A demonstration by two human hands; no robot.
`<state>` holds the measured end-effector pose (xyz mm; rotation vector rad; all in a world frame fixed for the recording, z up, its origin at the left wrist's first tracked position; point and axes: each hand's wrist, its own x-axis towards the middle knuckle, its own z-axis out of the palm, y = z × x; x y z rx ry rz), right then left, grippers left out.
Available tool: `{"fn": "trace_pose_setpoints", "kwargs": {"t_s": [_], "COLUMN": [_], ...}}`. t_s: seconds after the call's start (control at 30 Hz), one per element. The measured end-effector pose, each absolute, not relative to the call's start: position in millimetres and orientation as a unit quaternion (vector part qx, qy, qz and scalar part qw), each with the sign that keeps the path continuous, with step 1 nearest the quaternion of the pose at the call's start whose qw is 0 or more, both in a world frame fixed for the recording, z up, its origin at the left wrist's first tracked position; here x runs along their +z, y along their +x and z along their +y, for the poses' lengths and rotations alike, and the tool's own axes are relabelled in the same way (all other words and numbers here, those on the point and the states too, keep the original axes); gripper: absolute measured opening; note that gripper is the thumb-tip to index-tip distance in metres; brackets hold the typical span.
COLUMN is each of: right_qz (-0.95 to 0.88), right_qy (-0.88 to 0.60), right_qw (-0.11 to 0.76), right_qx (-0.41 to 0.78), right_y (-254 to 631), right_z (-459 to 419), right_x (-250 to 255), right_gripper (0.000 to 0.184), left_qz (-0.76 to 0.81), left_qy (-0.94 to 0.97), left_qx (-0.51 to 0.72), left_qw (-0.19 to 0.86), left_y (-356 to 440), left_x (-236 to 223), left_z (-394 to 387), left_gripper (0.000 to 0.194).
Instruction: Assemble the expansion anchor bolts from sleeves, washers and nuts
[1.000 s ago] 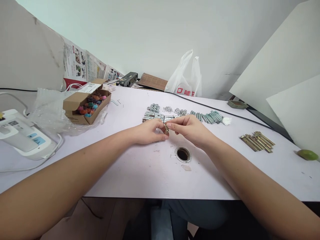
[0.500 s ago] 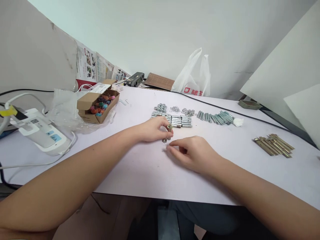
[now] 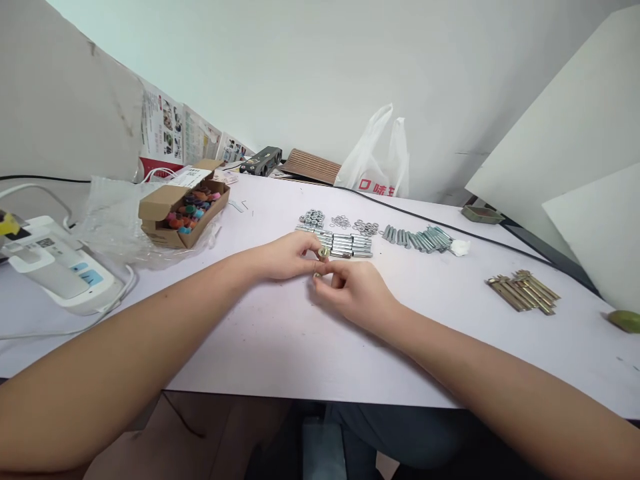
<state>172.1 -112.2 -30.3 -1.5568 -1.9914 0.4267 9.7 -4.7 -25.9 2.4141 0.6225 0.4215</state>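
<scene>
My left hand pinches a yellowish metal bolt, held upright between thumb and fingers just above the white table. Most of the shank is hidden by the fingers. Close against it, my right hand has thumb and forefinger pinched on a small metal nut, largely covered by the fingertips. Behind the hands lie rows of silver metal sleeves, a cluster of nuts, thin ring washers and flat washers.
Silver bolts lie in a row beside a crumpled white tissue. Brass-coloured bolts are piled at the right. A cardboard box of colourful pieces and a white power strip stand left. A black cable crosses the back.
My right hand has moved up and in to meet my left hand. The nut that lay on the table is now between its fingertips. The view has shifted slightly right.
</scene>
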Motion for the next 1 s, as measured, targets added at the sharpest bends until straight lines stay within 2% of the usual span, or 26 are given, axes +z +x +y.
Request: {"fn": "trace_pose_setpoints", "kwargs": {"t_s": [0.1,0.17,0.37,0.6,1.0], "right_qz": [-0.694,-0.674,-0.686,-0.648,-0.693], "right_qy": [-0.563,-0.556,-0.549,-0.538,-0.501], "right_qw": [0.411,0.449,0.418,0.433,0.389], "right_qx": [0.178,0.187,0.231,0.321,0.342], "right_y": [181.9,187.1,193.6,197.7,206.0], "right_z": [-112.1,-109.5,-102.7,-108.1,-109.8], "right_x": [-22.7,-20.6,-23.8,-30.7,-31.2], "right_gripper": [0.020,0.021,0.016,0.028,0.032], "left_qz": [0.242,0.233,0.237,0.228,0.227], "left_qy": [0.896,0.891,0.890,0.883,0.870], "left_qx": [0.136,0.120,0.110,0.108,0.102], "left_qw": [0.347,0.371,0.375,0.395,0.426], "left_y": [13.2,16.7,20.5,18.5,18.5], "left_x": [-27.0,-27.0,-25.7,-26.6,-25.5], "left_z": [-10.8,-16.4,-24.1,-20.6,-20.1], "left_gripper": [0.021,0.021,0.021,0.024,0.027]}}
